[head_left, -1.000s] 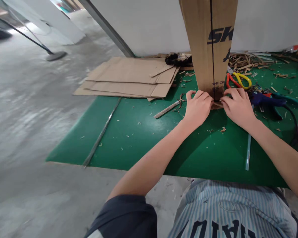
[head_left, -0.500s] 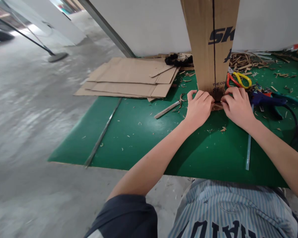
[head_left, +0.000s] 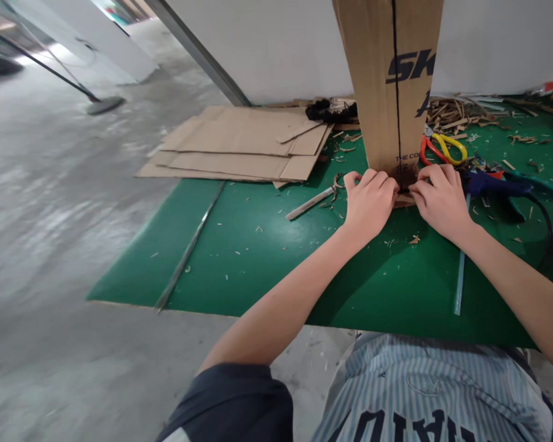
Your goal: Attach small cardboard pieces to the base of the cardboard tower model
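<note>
Both hands at the foot of the tall cardboard piece, which stands upright on the green mat, far right of centre, top out of frame. My left hand presses the lower left edge, fingers curled onto the board; my right hand does the same on the lower right. Both grips are narrow, fingers bent and pinching the bottom edge of the cardboard piece where a small flap sticks out between the hands; I cannot tell exactly how the thumbs sit. A black line runs down the middle of the board, dark print on its right side. Left of it, flat cardboard sheets are stacked at the far left edge of the mat, partly over the concrete floor. A long metal ruler lies diagonally on the left part of the mat. A short pale strip lies just left of my left hand. Scissors with red and yellow handles lie just right of the board, a blue glue gun near my right hand, its cable running right. Cardboard scraps are piled far right by the white wall. A thin clear stick lies under my right forearm.
</note>
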A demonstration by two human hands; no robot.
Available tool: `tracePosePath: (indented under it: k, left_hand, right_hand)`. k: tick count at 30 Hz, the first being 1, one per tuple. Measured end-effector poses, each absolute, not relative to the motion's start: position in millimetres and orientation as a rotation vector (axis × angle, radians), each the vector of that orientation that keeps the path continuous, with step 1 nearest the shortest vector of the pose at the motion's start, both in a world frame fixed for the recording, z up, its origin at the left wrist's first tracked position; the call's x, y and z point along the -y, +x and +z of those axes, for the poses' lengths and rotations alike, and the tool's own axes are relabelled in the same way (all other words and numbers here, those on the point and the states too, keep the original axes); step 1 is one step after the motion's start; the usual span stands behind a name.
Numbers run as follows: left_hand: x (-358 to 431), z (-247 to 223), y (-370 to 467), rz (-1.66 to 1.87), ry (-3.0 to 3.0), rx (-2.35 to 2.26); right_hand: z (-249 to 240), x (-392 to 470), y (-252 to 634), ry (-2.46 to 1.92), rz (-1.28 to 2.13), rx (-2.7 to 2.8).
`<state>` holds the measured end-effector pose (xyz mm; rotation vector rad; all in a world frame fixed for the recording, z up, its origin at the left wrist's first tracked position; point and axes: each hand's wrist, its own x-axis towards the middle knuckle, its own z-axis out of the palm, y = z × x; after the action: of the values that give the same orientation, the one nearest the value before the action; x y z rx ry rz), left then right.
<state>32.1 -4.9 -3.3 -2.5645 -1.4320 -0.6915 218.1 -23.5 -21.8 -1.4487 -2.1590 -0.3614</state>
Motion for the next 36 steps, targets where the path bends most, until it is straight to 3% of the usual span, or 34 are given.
tracePosePath:
  k: [8,36]
  left_hand:
    - [10.9,1.7,33.9,-0.571,-2.631,1.462]
    - [5.7,-1.8,27.1,-0.669,-2.65,1.323]
  right_hand:
    - [-19.6,22.8,217.2,-1.481,-0.371,2.164]
    - [-19.3,25.4,219.2,-1.436,-0.332,2.178]
